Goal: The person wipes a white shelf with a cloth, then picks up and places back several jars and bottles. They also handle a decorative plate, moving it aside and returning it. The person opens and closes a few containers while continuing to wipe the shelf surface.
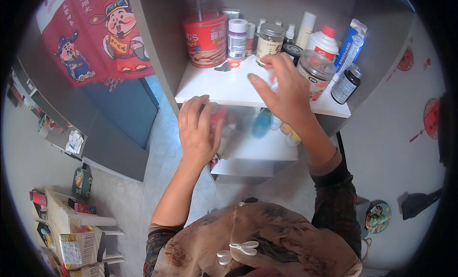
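Note:
My left hand (196, 130) is at the front left edge of the white upper shelf (218, 85), its fingers curled. Behind those fingers is a blurred red thing (219, 116); whether the hand grips it cannot be made out. Over the right part of the shelf hangs my right hand (286, 89), thumb and fingers apart. A small whitish thing (274, 80) shows at its palm, mostly hidden. Closest to this hand are a clear-lidded jar (315, 75) and a metal-lidded jar (269, 41). Farther left lie a flat grey piece (223, 67) and a red ring-like piece (234, 64).
Along the shelf's back stand a red tub (205, 41), a purple-and-white bottle (237, 41), a red-capped white bottle (323, 41), a blue box (350, 44) and a dark bottle (346, 84). The lower shelf (264, 148) holds a blue-green thing (263, 122). Cabinet walls (161, 44) flank both sides.

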### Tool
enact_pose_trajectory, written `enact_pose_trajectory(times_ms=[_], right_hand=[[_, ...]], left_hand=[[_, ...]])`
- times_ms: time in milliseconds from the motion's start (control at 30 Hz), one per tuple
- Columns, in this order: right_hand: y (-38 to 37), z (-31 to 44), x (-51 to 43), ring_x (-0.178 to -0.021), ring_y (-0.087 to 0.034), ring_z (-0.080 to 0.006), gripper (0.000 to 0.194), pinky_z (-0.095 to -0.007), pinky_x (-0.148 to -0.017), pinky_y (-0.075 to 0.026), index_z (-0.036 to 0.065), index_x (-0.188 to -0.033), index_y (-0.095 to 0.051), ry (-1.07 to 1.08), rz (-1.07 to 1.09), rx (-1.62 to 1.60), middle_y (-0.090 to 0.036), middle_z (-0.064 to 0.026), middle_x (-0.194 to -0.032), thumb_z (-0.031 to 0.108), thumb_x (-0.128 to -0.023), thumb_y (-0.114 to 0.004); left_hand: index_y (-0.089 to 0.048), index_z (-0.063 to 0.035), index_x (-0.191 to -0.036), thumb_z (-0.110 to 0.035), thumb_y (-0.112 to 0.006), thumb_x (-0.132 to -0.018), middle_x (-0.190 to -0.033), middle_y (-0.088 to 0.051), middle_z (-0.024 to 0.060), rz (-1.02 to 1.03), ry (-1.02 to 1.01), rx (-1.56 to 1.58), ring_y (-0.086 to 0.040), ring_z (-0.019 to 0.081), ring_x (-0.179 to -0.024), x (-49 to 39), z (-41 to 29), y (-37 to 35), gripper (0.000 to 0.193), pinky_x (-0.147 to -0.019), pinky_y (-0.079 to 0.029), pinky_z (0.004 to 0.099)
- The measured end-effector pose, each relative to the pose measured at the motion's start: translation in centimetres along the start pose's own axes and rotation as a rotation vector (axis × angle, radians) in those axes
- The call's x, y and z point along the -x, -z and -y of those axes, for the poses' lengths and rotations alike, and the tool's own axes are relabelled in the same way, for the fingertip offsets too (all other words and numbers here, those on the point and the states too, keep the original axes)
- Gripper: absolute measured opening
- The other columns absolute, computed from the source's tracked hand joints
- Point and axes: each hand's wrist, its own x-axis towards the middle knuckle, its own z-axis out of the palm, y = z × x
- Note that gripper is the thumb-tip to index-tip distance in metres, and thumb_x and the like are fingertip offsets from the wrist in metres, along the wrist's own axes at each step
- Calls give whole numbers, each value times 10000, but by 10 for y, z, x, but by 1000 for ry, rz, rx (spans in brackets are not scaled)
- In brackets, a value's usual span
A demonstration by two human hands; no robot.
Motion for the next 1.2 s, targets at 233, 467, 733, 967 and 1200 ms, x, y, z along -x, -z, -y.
enact_pose_trajectory(times_ms=[233,467,733,967,1200], right_hand=[[-16,-2,20,-1049,-571,-355,439,-448,-890,-441,21,-1229,-554,128,340,33,-570,-177,-1197,249,-866,-649],[-56,8,15,-1212,-513,-396,419,-444,-983,-408,-59,-1243,-522,388,300,107,-550,-252,-1259,183,-902,-546],[-108,35,-40,-872,-667,-320,262,-423,-844,-435,-13,-925,-619,382,367,141,-680,-147,-766,140,-713,-648],[-105,34,-30,-985,-629,-273,243,-411,-885,-431,42,-1008,-637,359,485,-70,-654,-117,-1074,133,-785,-613],[-46,-4,10,-950,-620,-273,145,-401,-830,-431,57,-967,-630,217,278,-85,-664,-99,-1006,140,-853,-598]], left_hand=[[-567,-32,-1071,-70,-752,-712,-1231,-547,147,12,-23,12,-512,355,-1149,-2,7,4,406,-981,-404,459],[-564,-9,-1087,-3,-694,-712,-1174,-579,160,-51,-4,89,-540,356,-1109,-4,8,-1,397,-949,-429,439],[-547,9,-1063,47,-629,-753,-1122,-591,193,-177,52,239,-567,328,-1081,6,18,-8,323,-945,-432,409],[-545,26,-1125,19,-639,-776,-1159,-574,218,-236,129,314,-551,361,-1098,-14,18,12,362,-938,-440,405],[-431,12,-1318,-137,-731,-803,-1348,-454,243,-291,22,48,-455,376,-1265,-106,23,-10,615,-1040,-387,415]])
